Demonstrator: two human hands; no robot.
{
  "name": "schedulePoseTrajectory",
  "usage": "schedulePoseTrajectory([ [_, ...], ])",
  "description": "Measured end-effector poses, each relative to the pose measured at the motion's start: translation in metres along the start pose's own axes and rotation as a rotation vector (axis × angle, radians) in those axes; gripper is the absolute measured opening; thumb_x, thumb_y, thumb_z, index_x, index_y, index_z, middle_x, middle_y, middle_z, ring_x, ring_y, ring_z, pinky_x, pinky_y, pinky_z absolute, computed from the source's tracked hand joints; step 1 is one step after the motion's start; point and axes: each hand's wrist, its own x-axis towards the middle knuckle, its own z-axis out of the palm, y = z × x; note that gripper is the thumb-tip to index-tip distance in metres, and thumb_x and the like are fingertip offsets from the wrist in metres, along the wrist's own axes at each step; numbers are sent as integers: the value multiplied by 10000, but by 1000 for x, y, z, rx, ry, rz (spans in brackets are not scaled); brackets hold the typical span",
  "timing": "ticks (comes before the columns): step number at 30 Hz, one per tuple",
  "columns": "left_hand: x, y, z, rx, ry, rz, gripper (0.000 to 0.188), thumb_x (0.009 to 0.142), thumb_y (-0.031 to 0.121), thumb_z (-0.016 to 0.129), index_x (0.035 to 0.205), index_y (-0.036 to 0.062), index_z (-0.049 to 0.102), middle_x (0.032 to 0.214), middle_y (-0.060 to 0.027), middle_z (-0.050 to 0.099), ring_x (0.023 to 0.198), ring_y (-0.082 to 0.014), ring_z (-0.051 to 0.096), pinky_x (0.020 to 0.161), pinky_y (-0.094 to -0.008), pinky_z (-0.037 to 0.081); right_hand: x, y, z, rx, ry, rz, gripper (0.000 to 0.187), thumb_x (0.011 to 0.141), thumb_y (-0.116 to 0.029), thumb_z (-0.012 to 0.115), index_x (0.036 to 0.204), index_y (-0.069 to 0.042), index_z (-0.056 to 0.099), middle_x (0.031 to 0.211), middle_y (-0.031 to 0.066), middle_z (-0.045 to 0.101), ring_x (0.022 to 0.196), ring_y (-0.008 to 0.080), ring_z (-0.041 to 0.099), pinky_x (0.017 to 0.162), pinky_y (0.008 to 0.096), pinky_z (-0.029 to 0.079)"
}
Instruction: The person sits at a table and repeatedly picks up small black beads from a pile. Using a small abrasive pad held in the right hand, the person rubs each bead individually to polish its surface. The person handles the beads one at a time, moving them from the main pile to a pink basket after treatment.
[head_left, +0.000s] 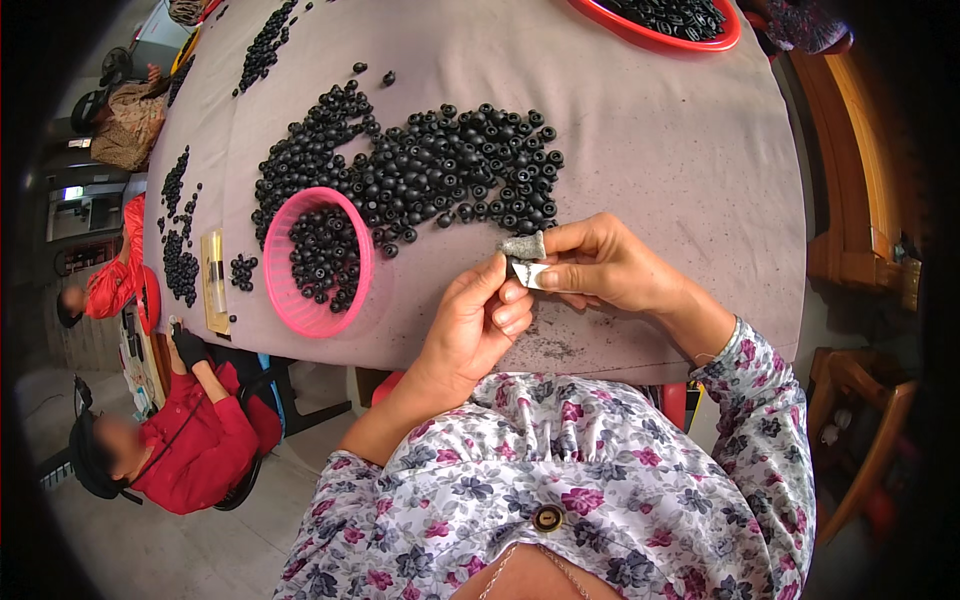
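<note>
Both hands meet over the near edge of the table. My left hand [470, 325] is closed in a pinch, its thumb and fingertips on a small black part [513, 266] that is mostly hidden. Against it, my right hand [615, 268] pinches a small white angular piece [530, 274] under the thumb; its exact kind is unclear. A grey cloth-like cover [523, 247] sits at the right index fingertip. Left of my hands stands a pink plastic basket [366, 262], partly filled with round black parts [325, 255]. Similar black round parts [440, 165] with holes lie in a large heap behind it.
A red basin [655, 40] of black pieces stands at the far right. Smaller black piles and a yellowish tray [215, 285] lie along the left of the cloth-covered table [670, 170]. Co-workers in red [205, 440] sit at left; a wooden chair [865, 430] stands right.
</note>
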Motion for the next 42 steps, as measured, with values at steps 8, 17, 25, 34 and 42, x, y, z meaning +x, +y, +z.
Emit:
schedulePoseTrajectory([
  [8, -2, -1, 0, 39, -9, 38, 265, 1027, 286, 530, 1010, 25, 572, 749, 6, 509, 580, -67, 431, 548, -221, 388, 0, -2, -3, 26, 32, 25, 151, 934, -84, 652, 1047, 8, 694, 715, -22, 593, 537, 34, 498, 449, 182, 353],
  [17, 1, 0, -2, 76, -18, 84, 334, 1019, 287, 545, 1129, -21, 613, 749, 13, 503, 579, -64, 428, 546, -211, 385, 0, -2, -2, 20, -26, 13, 226, 906, -109, 693, 1110, -15, 662, 793, -38, 612, 561, 27, 514, 449, 172, 359],
  [25, 0, -1, -4, 173, -31, 142, 311, 1017, 284, 550, 1129, 3, 621, 751, 7, 518, 593, -85, 454, 538, -214, 389, 0, -2, -1, 37, -31, -1, 238, 900, -119, 704, 1106, -10, 657, 807, -34, 621, 555, 28, 518, 439, 170, 361],
  [34, 1, 0, -3, 155, -47, 102, 307, 1018, 280, 549, 1133, 4, 618, 748, 3, 520, 595, -82, 464, 540, -215, 390, 0, 0, -4, 24, -26, 0, 202, 902, -108, 699, 1076, -11, 668, 785, -30, 622, 550, 26, 523, 437, 170, 363],
  [42, 0, 1, -2, 171, -19, 107, 290, 1015, 286, 554, 1092, 14, 616, 741, 9, 512, 591, -82, 453, 543, -216, 387, 0, -3, -1, 2, -6, 1, 211, 903, -106, 696, 1089, -10, 668, 783, -26, 626, 553, 32, 524, 442, 171, 369],
])
